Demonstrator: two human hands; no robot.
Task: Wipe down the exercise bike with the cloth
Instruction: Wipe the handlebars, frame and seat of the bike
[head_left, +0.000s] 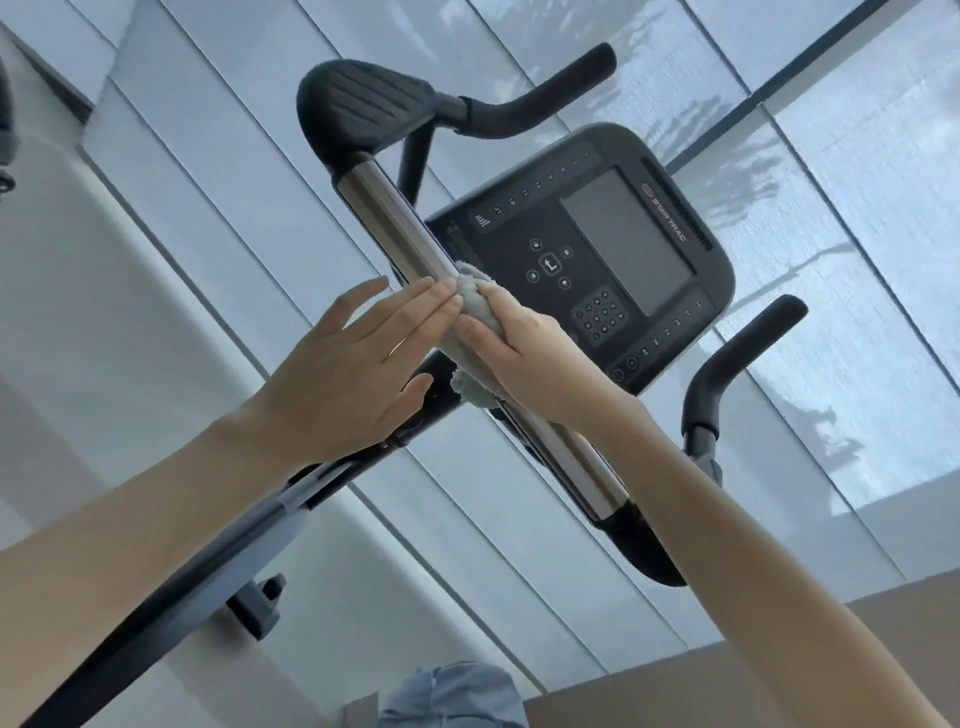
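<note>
The exercise bike fills the middle of the tilted head view. Its shiny metal handlebar bar (395, 223) runs from a black padded end (358, 104) at the upper left down to the lower right. Behind the bar sits the dark console (597, 260) with a blank screen and buttons. My right hand (524, 358) is shut on a pale grey cloth (475, 304), pressing it around the bar's middle. My left hand (353, 374) is open with flat fingers, its fingertips touching the bar and the cloth's edge.
Two black curved handle grips (550, 93) (737, 358) stick out beyond the console. The bike's dark frame post (171, 587) with an adjuster knob (260, 603) slopes to the lower left. Window blinds (857, 260) stand behind. Blue fabric (452, 696) shows at the bottom edge.
</note>
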